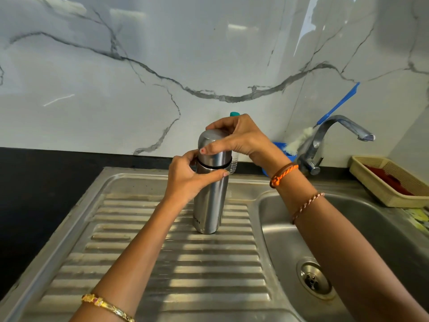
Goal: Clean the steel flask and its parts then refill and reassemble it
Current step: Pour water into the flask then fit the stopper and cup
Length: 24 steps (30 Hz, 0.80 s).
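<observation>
A tall steel flask [210,205] stands upright on the ribbed steel drainboard [185,263] left of the sink basin. Its domed steel cap [214,156] sits on top, with a dark ring showing between cap and body. My left hand [188,180] grips the flask body just below that ring, thumb across the front. My right hand [234,138] curls over the cap from above and the right, fingers and thumb around it.
The sink basin [348,228] with its drain lies to the right, under a steel tap [332,138]. A blue-handled bottle brush [336,105] leans on the marble wall. A clear bottle with a teal cap [234,114] stands behind the flask. A beige basket [390,182] sits far right.
</observation>
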Motion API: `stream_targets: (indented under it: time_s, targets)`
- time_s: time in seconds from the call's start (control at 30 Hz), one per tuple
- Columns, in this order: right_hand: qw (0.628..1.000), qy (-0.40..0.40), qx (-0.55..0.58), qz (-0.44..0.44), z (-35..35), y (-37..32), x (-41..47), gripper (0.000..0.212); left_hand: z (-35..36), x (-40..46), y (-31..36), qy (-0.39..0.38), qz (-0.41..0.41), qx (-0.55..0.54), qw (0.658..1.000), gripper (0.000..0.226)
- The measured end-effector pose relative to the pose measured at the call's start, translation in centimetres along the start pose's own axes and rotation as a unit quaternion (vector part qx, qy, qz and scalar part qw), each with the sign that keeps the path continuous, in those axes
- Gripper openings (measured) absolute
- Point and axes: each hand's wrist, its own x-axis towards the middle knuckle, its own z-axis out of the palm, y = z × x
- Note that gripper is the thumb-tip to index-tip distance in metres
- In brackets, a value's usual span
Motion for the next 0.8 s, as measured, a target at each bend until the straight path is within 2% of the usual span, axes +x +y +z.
stream_targets:
  time_s: [0.03, 0.1, 0.13, 0.17, 0.2, 0.27, 0.33, 0.37, 0.43, 0.53, 0.63, 0.67, 0.7, 0.73, 0.8]
  targets:
    - [0.994, 0.065, -0.083, -0.005, 0.8, 0.1, 0.0, 0.041, 0.0, 0.1, 0.0, 0.002, -0.001, 0.004, 1.0, 0.039]
    - [0.946, 0.204, -0.25, -0.028, 2.2, 0.0, 0.0, 0.05, 0.1, 0.4, 0.2, 0.006, -0.006, 0.007, 1.0, 0.039]
    - [0.932, 0.228, -0.278, -0.038, 2.7, -0.1, 0.1, 0.055, 0.1, 0.5, 0.3, 0.007, -0.01, 0.004, 1.0, 0.04]
    - [0.94, 0.209, -0.267, -0.032, 2.8, -0.1, 0.3, 0.058, 0.1, 0.6, 0.3, 0.006, -0.013, 0.001, 1.0, 0.041]
    - [0.96, 0.157, -0.23, -0.018, 2.6, -0.2, 0.5, 0.062, 0.1, 0.5, 0.3, 0.005, -0.014, -0.001, 1.0, 0.042]
    - [0.988, 0.014, -0.155, 0.017, 1.5, -0.7, 0.4, 0.07, 0.2, 0.2, 0.3, 0.0, -0.012, -0.003, 1.0, 0.041]
    - [0.992, -0.086, -0.083, 0.029, 0.2, -1.1, -0.2, 0.066, 0.2, -0.1, 0.2, -0.006, -0.009, -0.005, 1.0, 0.041]
    - [0.992, -0.107, -0.054, 0.023, -0.3, -1.3, -0.4, 0.061, 0.1, -0.1, 0.2, -0.01, -0.009, -0.005, 1.0, 0.041]
    - [0.995, -0.095, -0.025, 0.004, -1.0, -1.2, -0.7, 0.053, -0.1, 0.0, 0.4, -0.013, -0.008, -0.007, 1.0, 0.04]
    - [1.0, -0.001, -0.002, 0.006, -0.2, -0.6, -0.2, 0.043, -0.3, 0.1, 0.5, -0.008, -0.005, -0.013, 1.0, 0.039]
    - [0.984, 0.112, -0.135, -0.03, 2.1, 0.0, 0.2, 0.044, -0.2, 0.0, 0.3, -0.007, -0.017, -0.009, 1.0, 0.042]
    - [0.983, 0.104, -0.148, -0.033, 2.2, 0.2, 0.4, 0.045, -0.2, -0.1, 0.2, -0.007, -0.02, -0.006, 1.0, 0.043]
    - [0.991, 0.057, -0.122, -0.021, 1.8, 0.2, 0.6, 0.048, -0.1, -0.1, 0.2, -0.008, -0.021, -0.003, 1.0, 0.044]
    - [0.997, -0.017, -0.069, 0.003, 1.2, 0.1, 0.5, 0.054, -0.1, -0.2, 0.1, -0.009, -0.02, 0.0, 1.0, 0.044]
    - [0.989, -0.143, 0.047, 0.009, -0.2, 0.3, 0.2, 0.062, -0.2, -0.3, 0.0, -0.011, -0.015, 0.001, 1.0, 0.044]
